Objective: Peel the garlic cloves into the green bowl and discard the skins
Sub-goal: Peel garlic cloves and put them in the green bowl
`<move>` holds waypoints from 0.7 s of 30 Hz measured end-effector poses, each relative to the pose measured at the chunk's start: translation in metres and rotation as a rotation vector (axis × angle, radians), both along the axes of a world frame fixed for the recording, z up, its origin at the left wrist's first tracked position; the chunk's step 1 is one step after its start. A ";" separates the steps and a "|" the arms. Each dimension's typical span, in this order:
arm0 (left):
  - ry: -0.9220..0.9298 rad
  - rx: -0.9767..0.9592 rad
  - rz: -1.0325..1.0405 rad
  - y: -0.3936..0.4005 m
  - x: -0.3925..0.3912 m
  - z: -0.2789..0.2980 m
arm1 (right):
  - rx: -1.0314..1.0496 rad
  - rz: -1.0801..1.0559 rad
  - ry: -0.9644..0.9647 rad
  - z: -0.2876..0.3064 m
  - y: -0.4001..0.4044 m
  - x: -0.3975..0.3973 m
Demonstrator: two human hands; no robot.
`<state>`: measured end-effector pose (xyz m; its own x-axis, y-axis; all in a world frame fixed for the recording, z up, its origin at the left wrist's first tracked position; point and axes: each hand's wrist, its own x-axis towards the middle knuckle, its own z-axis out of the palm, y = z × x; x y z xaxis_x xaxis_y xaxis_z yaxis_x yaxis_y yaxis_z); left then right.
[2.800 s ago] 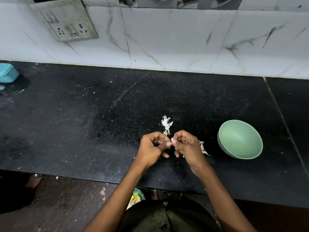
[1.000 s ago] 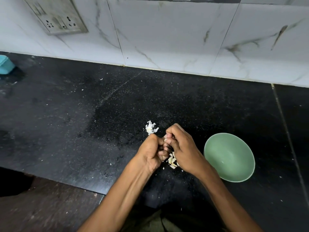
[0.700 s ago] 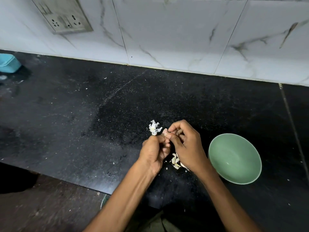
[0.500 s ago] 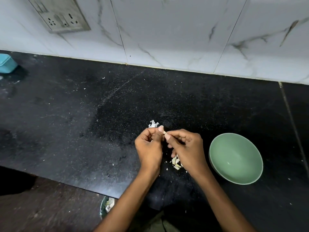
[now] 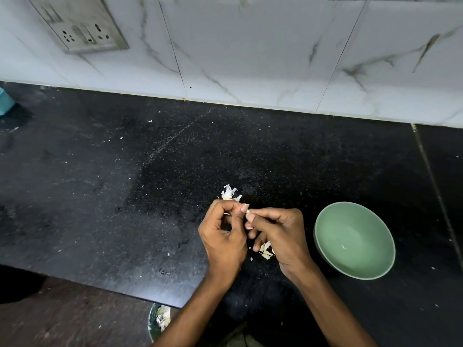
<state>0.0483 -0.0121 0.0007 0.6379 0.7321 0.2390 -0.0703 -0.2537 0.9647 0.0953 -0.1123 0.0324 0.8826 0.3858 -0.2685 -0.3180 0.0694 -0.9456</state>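
Hands [image 5: 250,231] pinching garlic clove [image 5: 248,212] beside green bowl [image 5: 325,246]

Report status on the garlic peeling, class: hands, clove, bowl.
Left hand and right hand both pinching one small pale garlic clove. Round green bowl right of them, apparently empty. Loose white skins on black countertop, nothing blocking.

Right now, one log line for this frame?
step: peeling | both hands pinch garlic clove | green bowl: empty | skins on counter
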 end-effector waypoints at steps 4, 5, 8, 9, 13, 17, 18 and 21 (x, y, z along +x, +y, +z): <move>-0.026 0.025 -0.030 0.002 -0.002 0.001 | 0.022 -0.003 0.055 0.004 -0.001 -0.001; -0.032 0.032 -0.038 0.003 -0.003 0.002 | 0.029 0.008 0.059 0.005 -0.002 0.000; -0.050 0.051 -0.047 0.004 -0.004 0.003 | 0.037 0.042 0.061 0.007 -0.003 0.000; -0.053 0.058 -0.047 0.004 -0.004 0.003 | 0.036 0.044 0.061 0.008 -0.003 -0.001; -0.054 0.097 -0.033 0.004 -0.006 0.004 | 0.046 0.046 0.092 0.010 -0.002 -0.002; -0.061 0.127 -0.027 0.003 -0.008 0.006 | 0.055 0.076 0.138 0.013 -0.003 -0.002; -0.064 0.130 -0.028 0.003 -0.008 0.006 | 0.058 0.084 0.151 0.013 -0.003 -0.002; -0.073 0.137 -0.036 0.003 -0.008 0.006 | 0.067 0.095 0.189 0.016 -0.003 -0.003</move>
